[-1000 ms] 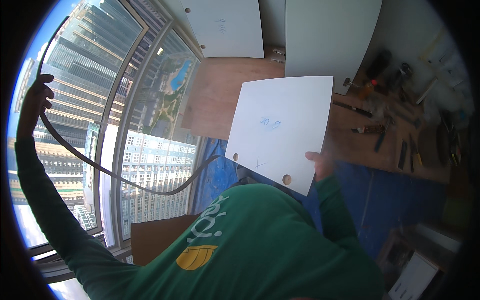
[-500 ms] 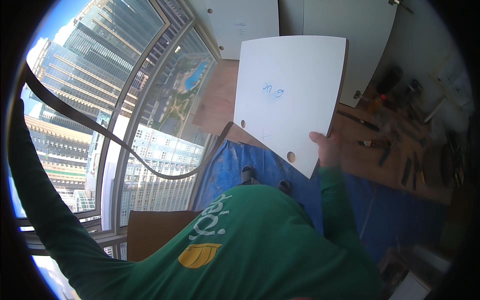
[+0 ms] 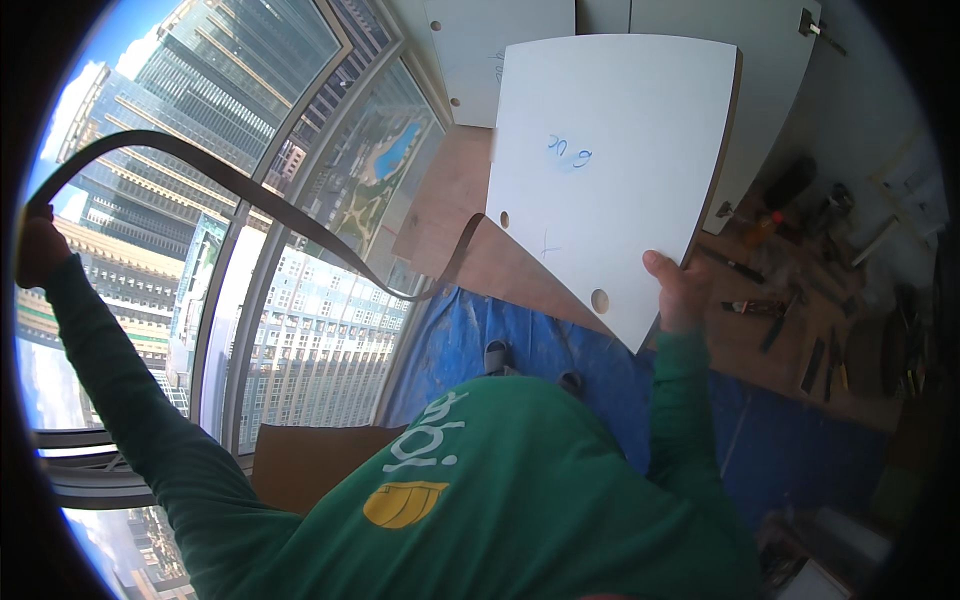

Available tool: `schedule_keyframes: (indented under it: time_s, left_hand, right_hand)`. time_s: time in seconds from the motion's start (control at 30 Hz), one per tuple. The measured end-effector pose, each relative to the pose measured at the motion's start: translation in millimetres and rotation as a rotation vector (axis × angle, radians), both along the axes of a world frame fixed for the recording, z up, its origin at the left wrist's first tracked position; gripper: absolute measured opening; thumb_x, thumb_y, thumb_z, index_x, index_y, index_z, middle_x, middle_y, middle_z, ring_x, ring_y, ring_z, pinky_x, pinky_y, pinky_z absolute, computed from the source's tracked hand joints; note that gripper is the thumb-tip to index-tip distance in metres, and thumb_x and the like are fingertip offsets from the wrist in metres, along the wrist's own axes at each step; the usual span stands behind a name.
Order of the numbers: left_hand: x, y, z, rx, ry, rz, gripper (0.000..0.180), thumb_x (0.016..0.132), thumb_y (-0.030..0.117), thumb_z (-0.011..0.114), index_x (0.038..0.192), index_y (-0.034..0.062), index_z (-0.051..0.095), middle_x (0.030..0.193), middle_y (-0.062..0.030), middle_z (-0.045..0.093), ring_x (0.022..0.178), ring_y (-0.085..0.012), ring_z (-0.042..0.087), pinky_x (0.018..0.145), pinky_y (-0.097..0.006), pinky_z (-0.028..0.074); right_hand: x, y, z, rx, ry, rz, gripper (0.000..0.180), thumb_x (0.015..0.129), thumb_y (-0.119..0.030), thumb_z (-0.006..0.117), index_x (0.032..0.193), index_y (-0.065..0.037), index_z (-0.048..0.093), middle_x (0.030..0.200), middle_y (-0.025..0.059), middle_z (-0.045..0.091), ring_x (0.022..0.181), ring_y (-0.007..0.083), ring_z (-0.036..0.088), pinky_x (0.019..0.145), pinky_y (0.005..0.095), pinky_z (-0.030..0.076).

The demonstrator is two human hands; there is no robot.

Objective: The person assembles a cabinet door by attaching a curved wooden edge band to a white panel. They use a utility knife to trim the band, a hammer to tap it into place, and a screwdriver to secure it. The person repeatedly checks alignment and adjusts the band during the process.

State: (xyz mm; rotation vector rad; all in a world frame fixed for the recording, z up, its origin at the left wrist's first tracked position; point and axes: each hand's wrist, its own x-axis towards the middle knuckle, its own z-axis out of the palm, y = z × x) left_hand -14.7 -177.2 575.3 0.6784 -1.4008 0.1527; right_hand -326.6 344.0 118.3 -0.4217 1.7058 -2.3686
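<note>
A large white cabinet panel (image 3: 610,120) with blue handwriting and two round holes is held up before me. My right hand (image 3: 682,288) grips its near right edge, thumb on the white face, the other fingers hidden behind. Far out to the left, my left hand (image 3: 42,250) is raised and closed round the end of a long dark strip (image 3: 290,215), which looks like edge banding. From there the strip arches across the windows, dips, and curls up to the panel's left edge. Whether it is joined to that edge, I cannot tell.
Tall windows (image 3: 225,270) run along the left. Other white panels (image 3: 465,60) stand at the back. Several hand tools (image 3: 760,305) lie on the brown board at right. A blue sheet (image 3: 470,325) covers the floor by my feet, with a brown board (image 3: 310,465) near the window.
My left hand has come into view with the strip's end, and the strip now arches higher. The panel and my right hand sit slightly further right.
</note>
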Motion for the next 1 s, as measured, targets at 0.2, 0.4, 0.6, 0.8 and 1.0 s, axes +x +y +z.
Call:
schedule_keyframes:
  time_s: [0.2, 0.4, 0.6, 0.8, 1.0]
  left_hand:
    - [-4, -33, -240, 0.418, -0.242, -0.208, 0.062, 0.114, 0.058, 0.039, 0.134, 0.0120, 0.075, 0.101, -0.0060, 0.080, 0.076, -0.0196, 0.075, 0.069, -0.035, 0.058]
    - [-49, 47, -334, 0.228, -0.818, -0.315, 0.018, 0.100, 0.022, 0.074, 0.101, 0.0042, 0.078, 0.092, -0.0128, 0.075, 0.089, -0.0340, 0.071, 0.081, -0.044, 0.056]
    - [-87, 102, -429, 0.499, -1.370, -0.831, 0.026, 0.100, 0.030, 0.073, 0.098, 0.0038, 0.068, 0.096, -0.0159, 0.072, 0.096, -0.0412, 0.070, 0.082, -0.052, 0.054]
    - [-221, 112, -468, 0.515, -1.411, -0.766, 0.049, 0.106, 0.052, 0.059, 0.112, 0.0040, 0.065, 0.109, -0.0207, 0.071, 0.102, -0.0450, 0.071, 0.089, -0.055, 0.055]
    - [-346, 105, -401, 0.295, -0.995, -0.670, 0.032, 0.106, 0.036, 0.061, 0.109, 0.0041, 0.056, 0.107, -0.0219, 0.069, 0.094, -0.0492, 0.071, 0.083, -0.062, 0.055]
  right_hand:
    - [9, 20, 46, -0.009, 0.075, -0.073, 0.036, 0.088, -0.011, 0.072, 0.120, 0.006, 0.071, 0.112, 0.0119, 0.074, 0.101, 0.0199, 0.068, 0.094, 0.0362, 0.054]
    - [15, 44, 121, -0.040, 0.152, -0.164, 0.041, 0.085, -0.015, 0.071, 0.121, 0.005, 0.070, 0.109, 0.0117, 0.073, 0.098, 0.0212, 0.068, 0.092, 0.0361, 0.054]
    - [25, 63, 176, -0.199, 0.196, -0.260, 0.052, 0.083, -0.019, 0.072, 0.130, 0.004, 0.066, 0.115, 0.0140, 0.070, 0.102, 0.0250, 0.067, 0.093, 0.0386, 0.054]
    - [28, 107, 222, -0.264, 0.317, -0.316, 0.056, 0.087, -0.022, 0.071, 0.136, 0.004, 0.063, 0.124, 0.0167, 0.068, 0.113, 0.0301, 0.067, 0.099, 0.0425, 0.054]
    - [42, 130, 273, -0.315, 0.345, -0.446, 0.067, 0.084, -0.023, 0.073, 0.142, 0.006, 0.059, 0.129, 0.0182, 0.065, 0.118, 0.0316, 0.064, 0.104, 0.0442, 0.051]
